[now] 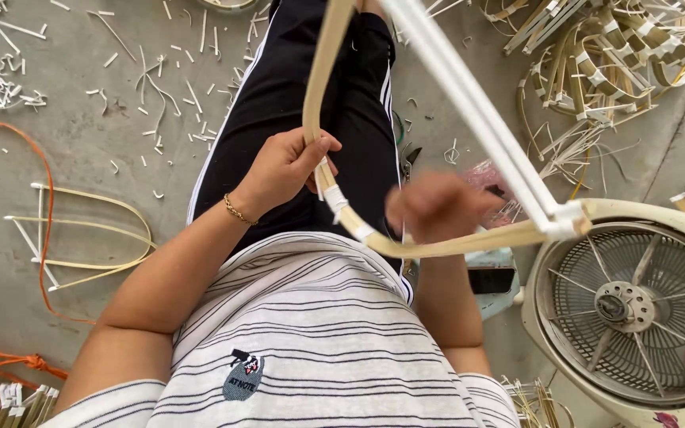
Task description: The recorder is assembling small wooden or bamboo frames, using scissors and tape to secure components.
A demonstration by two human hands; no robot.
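A floor fan (636, 305) lies at lower right; a bent cane frame (323, 111) arcs through frame centre. The left hand (283, 166) curls its fingers (316, 147) around it; the blurred right hand (436, 206) sits beneath, grip unreadable.

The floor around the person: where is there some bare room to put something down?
The barest floor lies left of the left arm, beyond the bent cane loop and orange cord. The top left is littered with white scraps. The right side is crowded: a fan and a heap of cane strips.
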